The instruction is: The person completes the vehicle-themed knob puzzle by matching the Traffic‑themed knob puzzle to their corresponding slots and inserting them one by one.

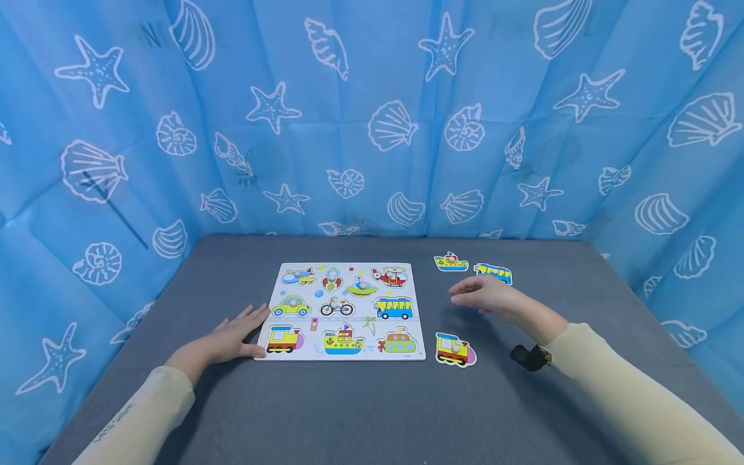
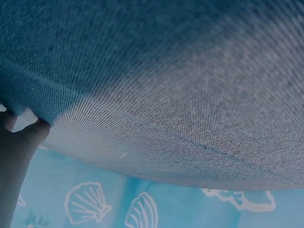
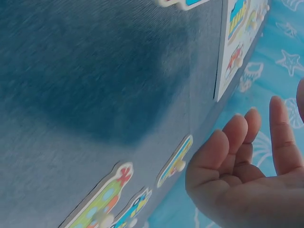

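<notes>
A white vehicle puzzle board (image 1: 349,263) lies flat on the grey table. My left hand (image 1: 232,337) rests against its left edge, fingers stretched out, thumb near the lower-left corner. To the right of the board my right hand (image 1: 491,297) hovers above the table with loosely bent fingers, holding nothing. Just beyond it lie a ship piece (image 1: 451,262) and a bus piece (image 1: 494,271), the latter partly covered by the hand. A train piece (image 1: 455,350) lies nearer, beside the board's right edge. The right wrist view also shows a green submarine piece (image 3: 99,202), hidden in the head view.
Grey cloth covers the table (image 1: 349,413). A blue curtain (image 1: 360,161) with shells and starfish hangs around its back and sides. A small black object (image 1: 530,357) sits at the right wrist, by the sleeve. Knobs stand up from the pieces.
</notes>
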A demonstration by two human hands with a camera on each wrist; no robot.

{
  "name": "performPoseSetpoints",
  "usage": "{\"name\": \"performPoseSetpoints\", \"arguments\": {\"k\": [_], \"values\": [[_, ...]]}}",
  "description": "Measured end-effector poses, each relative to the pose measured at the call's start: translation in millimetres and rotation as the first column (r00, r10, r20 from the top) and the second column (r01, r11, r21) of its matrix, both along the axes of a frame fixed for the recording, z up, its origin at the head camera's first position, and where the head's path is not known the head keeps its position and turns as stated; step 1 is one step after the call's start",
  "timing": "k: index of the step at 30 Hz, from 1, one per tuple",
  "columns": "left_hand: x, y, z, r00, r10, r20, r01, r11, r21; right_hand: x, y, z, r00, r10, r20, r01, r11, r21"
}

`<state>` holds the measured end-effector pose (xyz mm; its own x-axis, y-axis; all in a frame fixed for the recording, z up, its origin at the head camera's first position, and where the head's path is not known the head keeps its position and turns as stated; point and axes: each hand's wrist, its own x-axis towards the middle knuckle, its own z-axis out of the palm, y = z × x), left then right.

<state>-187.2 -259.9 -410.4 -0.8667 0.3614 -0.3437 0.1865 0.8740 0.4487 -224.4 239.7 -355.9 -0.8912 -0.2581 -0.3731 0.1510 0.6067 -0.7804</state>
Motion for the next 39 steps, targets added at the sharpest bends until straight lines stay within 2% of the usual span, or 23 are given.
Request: {"name": "performPoseSetpoints", "arguments": {"k": [10, 20, 39], "values": [[-1.5, -0.4, -0.3, 1.000, 0.002, 0.006, -0.002, 1.000, -0.017, 2.9, 27.6, 6.1, 1.000, -0.022, 0.010, 0.023, 0.998, -0.061], [-1.5, -0.6, -2.4, 1.000, 0.001, 0.005, 0.000, 1.000, -0.009, 8.8, 47.1, 7.3, 1.000, 0.000, 0.004, 0.000, 1.000, 0.021], [1.4, 2.7, 3.6, 1.000, 0.004, -0.003, -0.004, 1.000, -0.026, 16.1, 65.2, 5.0, 1.000, -0.016, -0.016, 0.016, 1.000, 0.011]]}}
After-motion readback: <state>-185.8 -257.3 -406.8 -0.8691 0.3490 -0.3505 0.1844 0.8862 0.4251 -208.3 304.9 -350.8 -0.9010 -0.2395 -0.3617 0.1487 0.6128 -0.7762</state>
